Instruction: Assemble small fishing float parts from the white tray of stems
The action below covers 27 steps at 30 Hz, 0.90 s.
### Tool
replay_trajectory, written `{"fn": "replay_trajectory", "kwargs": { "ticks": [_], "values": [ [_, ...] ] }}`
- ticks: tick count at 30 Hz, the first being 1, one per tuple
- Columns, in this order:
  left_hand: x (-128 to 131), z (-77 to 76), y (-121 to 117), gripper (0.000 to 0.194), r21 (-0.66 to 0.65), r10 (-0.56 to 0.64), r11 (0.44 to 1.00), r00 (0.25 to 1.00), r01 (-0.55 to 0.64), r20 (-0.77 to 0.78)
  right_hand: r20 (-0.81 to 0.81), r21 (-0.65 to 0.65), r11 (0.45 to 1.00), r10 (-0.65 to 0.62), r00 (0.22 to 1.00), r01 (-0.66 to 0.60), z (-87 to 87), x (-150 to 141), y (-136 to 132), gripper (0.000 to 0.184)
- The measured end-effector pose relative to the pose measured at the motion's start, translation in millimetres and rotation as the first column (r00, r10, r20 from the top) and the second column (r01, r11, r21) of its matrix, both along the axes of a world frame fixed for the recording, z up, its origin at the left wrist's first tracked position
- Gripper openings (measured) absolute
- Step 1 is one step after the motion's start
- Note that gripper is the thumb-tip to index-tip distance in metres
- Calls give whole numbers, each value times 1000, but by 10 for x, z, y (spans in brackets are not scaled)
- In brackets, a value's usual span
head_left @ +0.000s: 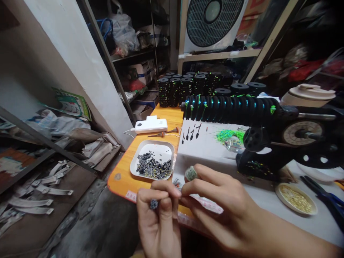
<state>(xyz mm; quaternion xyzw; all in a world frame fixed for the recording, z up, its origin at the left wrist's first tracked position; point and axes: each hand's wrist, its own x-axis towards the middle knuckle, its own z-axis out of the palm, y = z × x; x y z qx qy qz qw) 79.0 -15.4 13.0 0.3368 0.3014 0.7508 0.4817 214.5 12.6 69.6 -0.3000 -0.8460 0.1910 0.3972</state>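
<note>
My left hand [161, 215] is closed around a small dark bundle [153, 204], its bumpy end showing between thumb and forefinger. Just right of it, my right hand [220, 200] pinches with thumb and forefinger against the left fingertips; what lies in that pinch is hidden. A greenish-grey lump [191, 173] is tucked between the other fingers of my right hand. Beyond my left hand stands a white tray [134, 172] holding many small dark tubular pieces [154, 166], some with yellowish ends. Thin grey strands [176, 182] with orange bits show behind the fingertips.
A black winding machine [285, 132] carries a ribbed spool [228, 107] with green and blue line. Stacked spools [185, 89] stand behind. Green strands [228, 135], a white power bank [151, 124], a dish of golden bits [295, 200] and scissors [322, 193] lie about the table.
</note>
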Motion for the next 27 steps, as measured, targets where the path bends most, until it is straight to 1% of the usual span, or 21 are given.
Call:
{"fn": "replay_trajectory", "kwargs": {
  "ticks": [1,3,4,5,6,7,9,11,12,14,16,17,18,19,20,21,22,24,25,26,27],
  "values": [
    [-28,24,19,10,43,-12,999,999,11,29,4,11,1000,-6,1000,6,21,17,6,15],
    [-130,104,74,14,107,5,994,997,-13,73,5,46,998,-41,999,41,65,65,35,16],
    [-200,149,108,19,135,55,989,995,-67,87,6,66,996,-63,998,62,83,91,54,15],
    [-278,189,143,21,157,105,981,993,-112,57,11,80,994,-76,997,75,97,115,74,15],
    [-359,216,176,19,159,141,978,990,-136,-17,19,87,993,-78,997,76,107,134,91,15],
    [-438,226,204,15,165,155,977,981,-135,-120,28,88,994,-70,997,67,114,147,103,15],
    [-581,193,245,11,131,99,990,933,-56,-345,38,70,996,-50,998,47,120,154,112,14],
    [-685,114,262,13,54,-14,997,858,48,-514,35,40,998,-39,999,37,126,143,106,14],
    [-720,72,265,14,-2,-67,997,811,81,-581,32,28,999,-39,999,38,130,135,103,14],
    [-755,7,268,11,-141,-165,986,696,93,-699,32,11,999,-54,998,53,136,121,102,13],
    [-751,-19,277,2,-258,-261,962,551,84,-793,39,6,998,-68,997,68,137,114,108,14],
    [-739,-19,286,11,-295,-295,952,481,78,-826,43,8,997,-73,996,73,135,112,112,14],
    [-724,-14,298,19,-310,-313,948,422,79,-851,41,12,997,-74,996,74,132,113,115,15],
    [-707,-5,311,23,-307,-316,948,372,85,-873,36,18,997,-72,997,71,128,114,117,16],
    [-692,4,325,22,-297,-312,950,333,94,-890,26,25,997,-68,997,68,125,116,116,16],
    [-680,13,338,16,-285,-304,953,305,106,-903,18,28,997,-68,998,67,122,119,113,16],
    [-672,21,350,10,-275,-299,954,287,123,-910,9,27,997,-69,998,69,121,122,109,15],
    [-665,31,365,14,-257,-286,957,285,136,-915,-8,9,997,-75,997,75,126,126,99,13],
    [-663,32,368,15,-247,-273,961,310,121,-911,-13,-6,997,-78,997,78,131,126,95,12],
    [-659,30,367,15,-234,-255,967,358,101,-898,-21,-18,997,-80,997,80,136,123,92,12],
    [-650,27,361,14,-222,-234,972,427,79,-873,-30,-27,997,-79,996,78,139,118,89,12]
  ]
}}
